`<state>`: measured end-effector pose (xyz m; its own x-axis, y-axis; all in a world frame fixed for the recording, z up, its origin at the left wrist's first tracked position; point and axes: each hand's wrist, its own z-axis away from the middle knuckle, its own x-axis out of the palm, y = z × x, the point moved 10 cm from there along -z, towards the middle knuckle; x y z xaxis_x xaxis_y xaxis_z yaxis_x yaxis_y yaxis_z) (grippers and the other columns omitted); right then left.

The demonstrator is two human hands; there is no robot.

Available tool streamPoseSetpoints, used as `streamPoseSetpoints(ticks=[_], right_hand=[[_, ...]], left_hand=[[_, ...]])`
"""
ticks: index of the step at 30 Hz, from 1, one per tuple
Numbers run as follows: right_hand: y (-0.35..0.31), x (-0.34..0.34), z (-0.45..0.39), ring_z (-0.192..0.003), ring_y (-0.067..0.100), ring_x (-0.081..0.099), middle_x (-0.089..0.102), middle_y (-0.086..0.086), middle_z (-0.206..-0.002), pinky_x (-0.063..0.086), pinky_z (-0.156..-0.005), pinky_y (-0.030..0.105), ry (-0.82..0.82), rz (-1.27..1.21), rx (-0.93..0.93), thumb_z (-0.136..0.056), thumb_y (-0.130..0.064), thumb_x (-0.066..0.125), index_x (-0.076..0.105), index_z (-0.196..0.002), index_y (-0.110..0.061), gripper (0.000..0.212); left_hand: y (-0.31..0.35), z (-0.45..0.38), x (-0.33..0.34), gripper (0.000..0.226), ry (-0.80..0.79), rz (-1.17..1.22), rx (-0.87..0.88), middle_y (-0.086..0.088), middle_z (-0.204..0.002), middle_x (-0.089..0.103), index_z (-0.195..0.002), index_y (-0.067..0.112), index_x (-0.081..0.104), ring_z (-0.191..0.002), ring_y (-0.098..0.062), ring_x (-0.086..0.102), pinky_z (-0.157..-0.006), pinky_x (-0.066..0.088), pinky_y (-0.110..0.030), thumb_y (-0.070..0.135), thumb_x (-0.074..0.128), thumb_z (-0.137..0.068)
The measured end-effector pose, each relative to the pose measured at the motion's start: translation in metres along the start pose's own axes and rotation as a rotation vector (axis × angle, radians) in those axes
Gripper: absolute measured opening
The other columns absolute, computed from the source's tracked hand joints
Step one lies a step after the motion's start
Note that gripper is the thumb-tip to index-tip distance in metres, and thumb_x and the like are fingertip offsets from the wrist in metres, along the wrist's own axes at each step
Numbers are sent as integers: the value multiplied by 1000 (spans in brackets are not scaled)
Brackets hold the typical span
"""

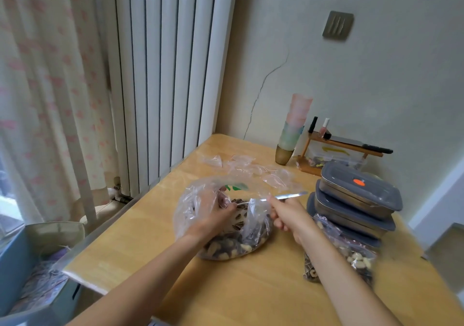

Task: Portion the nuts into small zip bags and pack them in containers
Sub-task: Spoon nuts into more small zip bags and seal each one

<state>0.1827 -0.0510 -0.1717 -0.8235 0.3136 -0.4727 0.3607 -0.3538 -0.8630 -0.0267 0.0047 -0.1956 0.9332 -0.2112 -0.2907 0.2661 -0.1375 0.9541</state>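
A large clear plastic bag of mixed nuts and seeds (233,245) lies on the wooden table (226,288). My left hand (216,212) is inside the big bag's mouth, fingers curled over the nuts. My right hand (283,215) pinches the top edge of a small clear zip bag (256,215) held open beside the big bag. A filled zip bag of nuts (351,252) lies to the right, partly under my right forearm. Three grey-lidded metal containers (359,200) are stacked behind it. Several empty small zip bags (251,167) lie farther back.
A stack of pastel cups (293,129) and a small wooden rack with bottles (334,144) stand against the back wall. A white radiator (163,74) and a curtain (50,87) are to the left. A basket (37,263) sits below the table's left edge.
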Motion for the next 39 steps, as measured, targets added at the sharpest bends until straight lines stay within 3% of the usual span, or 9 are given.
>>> streamPoseSetpoints(ticks=[7, 10, 12, 15, 18, 23, 29, 35, 39], right_hand=[[-17, 18, 16, -44, 19, 57, 62, 2, -50, 42, -51, 23, -12, 388, -131, -102, -42, 57, 71, -67, -7, 52], [-58, 25, 32, -63, 13, 58, 67, 0, -67, 42, -64, 28, 71, 431, -491, -101, -33, 60, 64, -73, -15, 34], [-81, 37, 48, -75, 0, 56, 65, -11, -89, 40, -69, 13, -21, 403, -700, -100, -17, 59, 69, -90, -24, 16], [-89, 61, 59, -90, -2, 55, 58, -12, -107, 38, -78, 8, -197, 498, -850, -97, -3, 52, 76, -105, -27, 35], [-82, 75, 57, -87, 8, 52, 47, -14, -112, 42, -77, 23, -258, 645, -822, -99, -9, 49, 71, -112, -25, 30], [-81, 78, 62, -72, 8, 41, 34, -6, -116, 34, -69, 33, -267, 933, -795, -99, -21, 56, 60, -120, -35, 26], [-86, 72, 55, -80, 20, 52, 38, -10, -114, 42, -69, 37, -198, 926, -821, -94, -25, 67, 60, -95, -30, 9], [-86, 62, 48, -66, 4, 51, 48, -8, -112, 51, -73, 25, -316, 476, -709, -88, -19, 79, 68, -85, -24, 13], [-79, 57, 42, -73, 6, 56, 56, -9, -109, 44, -69, 18, -291, 455, -643, -90, -31, 78, 70, -85, -29, 9]], left_hand=[[23, 10, -6, 18, 108, -150, 229, 2, -70, 53, -81, 22, 50, -60, -4, 45, -59, 38, -18, 10, 63, -87], [24, 8, 0, 21, 51, -177, 235, 4, -64, 46, -71, 14, 50, -55, -4, 39, -54, 33, -20, 13, 62, -87], [27, 7, 1, 17, -3, -184, 246, -1, -68, 49, -78, 4, 55, -57, -3, 41, -56, 34, -21, 15, 65, -87], [29, 6, 7, 21, -140, -183, 271, -6, -68, 57, -91, 4, 59, -64, -5, 51, -61, 45, -36, 19, 64, -77], [29, 8, 7, 36, -213, -173, 262, 4, -65, 54, -109, 6, 46, -61, 2, 53, -59, 43, -19, 0, 68, -80], [33, 16, 7, 73, -274, -119, 320, -20, -80, 61, -137, 18, 27, -71, -11, 60, -65, 49, -24, -7, 67, -82], [37, 22, 8, 72, -311, -67, 333, -24, -101, 67, -139, 19, 26, -87, -12, 67, -80, 52, -22, -11, 60, -84], [9, 11, -11, 48, -205, -70, 178, 5, -107, 72, -121, 46, 59, -100, -18, 69, -94, 57, -48, 39, 69, -75], [9, 14, -12, 39, -198, -87, 163, 11, -113, 70, -117, 47, 64, -105, -13, 67, -94, 56, -48, 53, 66, -79]])
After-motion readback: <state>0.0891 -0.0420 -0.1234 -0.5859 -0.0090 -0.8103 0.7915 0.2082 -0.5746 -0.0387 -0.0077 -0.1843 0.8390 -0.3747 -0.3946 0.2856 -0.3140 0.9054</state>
